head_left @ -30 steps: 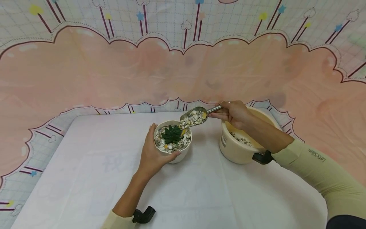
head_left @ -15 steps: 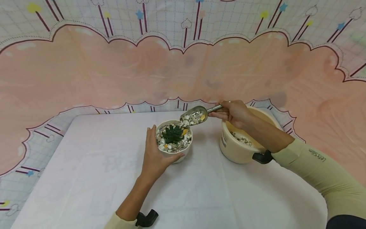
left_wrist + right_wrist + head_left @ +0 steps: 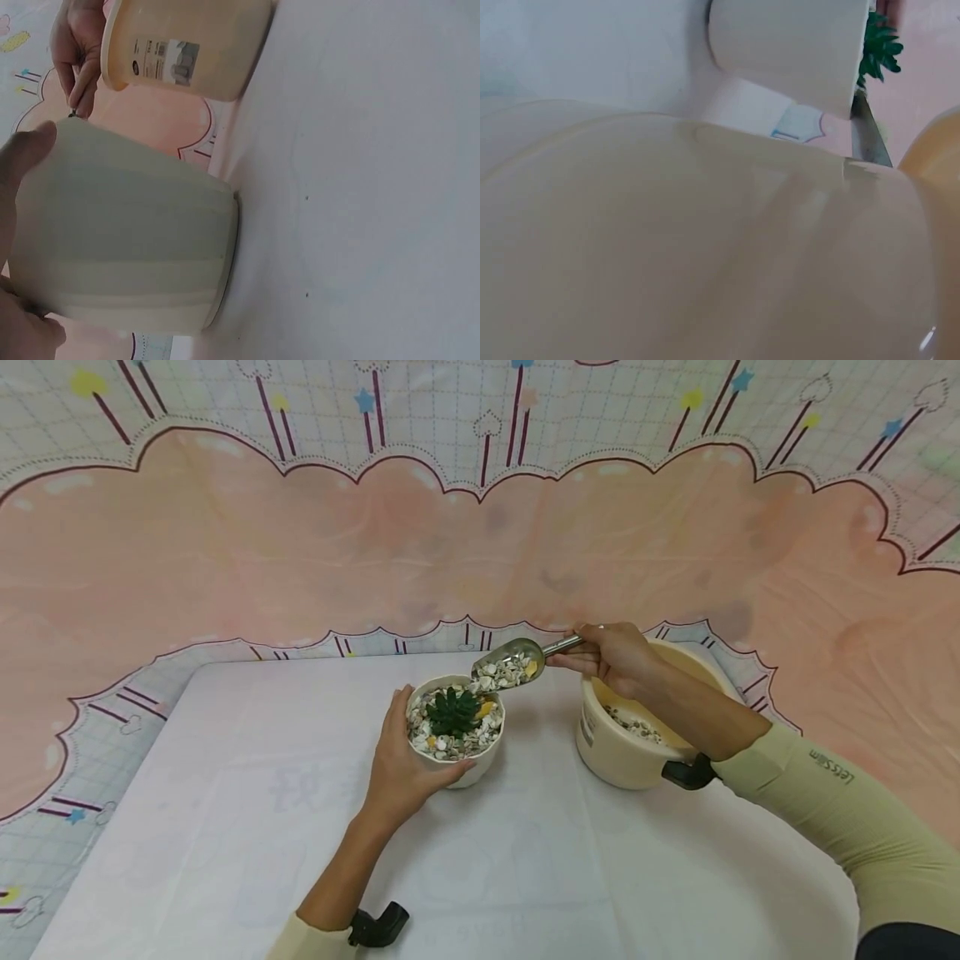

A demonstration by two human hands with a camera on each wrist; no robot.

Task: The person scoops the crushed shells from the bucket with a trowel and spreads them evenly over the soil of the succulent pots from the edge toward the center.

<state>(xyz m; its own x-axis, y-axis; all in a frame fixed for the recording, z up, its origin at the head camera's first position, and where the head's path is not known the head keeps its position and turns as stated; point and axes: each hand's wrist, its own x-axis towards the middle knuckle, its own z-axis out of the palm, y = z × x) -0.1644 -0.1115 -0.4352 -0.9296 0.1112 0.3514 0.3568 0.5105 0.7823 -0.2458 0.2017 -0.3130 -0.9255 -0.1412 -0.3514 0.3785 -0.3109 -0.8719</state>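
A white flower pot (image 3: 476,766) stands mid-table, filled with pale stone chips around a dark green succulent (image 3: 453,712). My left hand (image 3: 405,768) grips the pot from its left, thumb across the near side and fingers along the far left. My right hand (image 3: 618,660) pinches the handle of a metal scoop (image 3: 528,647). Chips, one of them yellow, lie in the scoop, whose lip is right at the pot's right rim. In the left wrist view the pot (image 3: 135,225) fills much of the picture. The right hand is hidden in the right wrist view.
A cream bucket (image 3: 611,760) with some chips at its bottom stands right of the pot, under the right forearm. Its wall (image 3: 705,247) blocks most of the right wrist view. A patterned cloth (image 3: 375,552) hangs behind the white table (image 3: 247,827).
The pot has shifted very slightly right, and the left hand has moved a little around it. The scoop is more level, its chips set slightly back from the lip.
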